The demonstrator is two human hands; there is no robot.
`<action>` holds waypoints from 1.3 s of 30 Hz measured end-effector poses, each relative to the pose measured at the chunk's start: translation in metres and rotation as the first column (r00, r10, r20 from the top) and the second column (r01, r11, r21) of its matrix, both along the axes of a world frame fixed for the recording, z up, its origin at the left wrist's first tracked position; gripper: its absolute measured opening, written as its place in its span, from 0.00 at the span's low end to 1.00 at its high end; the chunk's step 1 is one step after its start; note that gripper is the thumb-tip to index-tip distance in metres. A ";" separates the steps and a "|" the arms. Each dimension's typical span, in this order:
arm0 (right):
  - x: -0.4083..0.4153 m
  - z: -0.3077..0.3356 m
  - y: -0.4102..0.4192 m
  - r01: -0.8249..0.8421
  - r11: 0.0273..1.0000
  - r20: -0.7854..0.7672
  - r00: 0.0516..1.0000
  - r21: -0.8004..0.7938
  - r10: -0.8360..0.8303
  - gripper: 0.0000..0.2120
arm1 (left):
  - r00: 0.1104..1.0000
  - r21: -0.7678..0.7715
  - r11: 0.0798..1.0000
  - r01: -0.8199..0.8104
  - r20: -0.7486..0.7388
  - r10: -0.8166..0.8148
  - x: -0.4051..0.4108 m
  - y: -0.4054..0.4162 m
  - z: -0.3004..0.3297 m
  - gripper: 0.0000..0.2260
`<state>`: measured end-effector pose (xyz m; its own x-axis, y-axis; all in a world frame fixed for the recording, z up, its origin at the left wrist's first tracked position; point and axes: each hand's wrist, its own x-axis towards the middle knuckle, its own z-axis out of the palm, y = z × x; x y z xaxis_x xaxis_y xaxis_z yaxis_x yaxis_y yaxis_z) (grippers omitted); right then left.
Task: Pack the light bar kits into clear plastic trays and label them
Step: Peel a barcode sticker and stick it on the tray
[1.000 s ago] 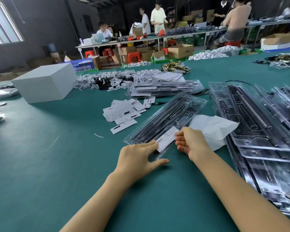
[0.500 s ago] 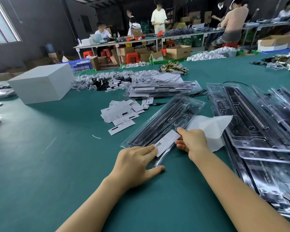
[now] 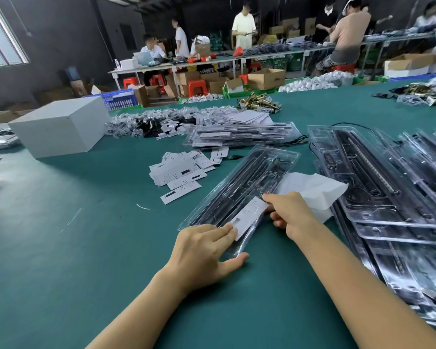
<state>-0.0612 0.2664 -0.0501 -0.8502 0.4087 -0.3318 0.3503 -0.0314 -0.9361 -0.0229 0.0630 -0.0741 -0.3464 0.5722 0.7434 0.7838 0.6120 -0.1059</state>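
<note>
One clear plastic tray (image 3: 247,187) lies on the green surface (image 3: 61,248), its long axis running from near-left to far-right, a dark light bar inside. One white label (image 3: 247,217) sits on its near end; the print is too small to read. The left hand (image 3: 202,250) presses the label's near corner with straight fingers (image 3: 227,229); the right hand (image 3: 290,212) pinches its far end. Loose labels (image 3: 184,172) lie beyond.

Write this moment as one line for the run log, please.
step: labelling | left hand: presses white label onto clear tray | right hand: holds label's far end | spare labels: loose beside tray
</note>
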 end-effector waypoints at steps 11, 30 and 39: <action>0.000 0.001 -0.009 -0.032 0.979 -0.190 0.982 -0.202 -0.007 0.10 | 0.996 -0.038 0.999 -0.002 -0.094 -0.002 0.005 0.007 0.001 0.18; -0.001 0.012 -0.002 0.114 0.682 -0.119 0.951 -0.722 -0.285 0.04 | 0.908 0.276 0.941 -0.198 0.412 0.070 -0.001 0.001 0.021 0.32; -0.001 0.013 -0.005 0.075 0.668 -0.141 0.954 -0.740 -0.263 0.03 | 0.109 0.627 0.483 -0.612 0.671 -0.733 0.001 0.004 0.027 0.15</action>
<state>-0.0621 0.2619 -0.0371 -0.8766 0.2661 -0.4011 0.0614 -0.7647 -0.6414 -0.0218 0.0674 -0.0466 -0.9703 0.1739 -0.1682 -0.2060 -0.2286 0.9515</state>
